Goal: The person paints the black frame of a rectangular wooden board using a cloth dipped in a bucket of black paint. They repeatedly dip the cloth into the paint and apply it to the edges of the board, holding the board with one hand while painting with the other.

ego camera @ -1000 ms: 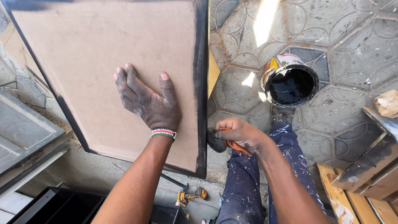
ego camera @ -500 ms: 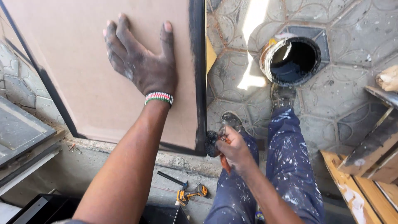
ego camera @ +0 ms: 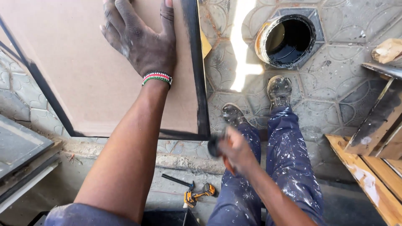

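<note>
While your left hand (ego camera: pixel 140 42) lies flat and open on the brown board (ego camera: pixel 83 83), steadying it upright on the paved ground, your right hand (ego camera: pixel 234 148) is closed around a small dark roller or brush (ego camera: pixel 214 146), blurred, just below the black-painted edge (ego camera: pixel 197 71). Keep the board firm and make even strokes.

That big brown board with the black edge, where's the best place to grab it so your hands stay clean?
Probably the bare brown face or the unpainted top part of the board, coming from the left. Its right and bottom edges look wet with black paint, so fingers there would likely smudge. The left hand already lies flat on the brown face, clear of the black edge, while the right hand holds a dark, blurred tool near the corner.
</note>
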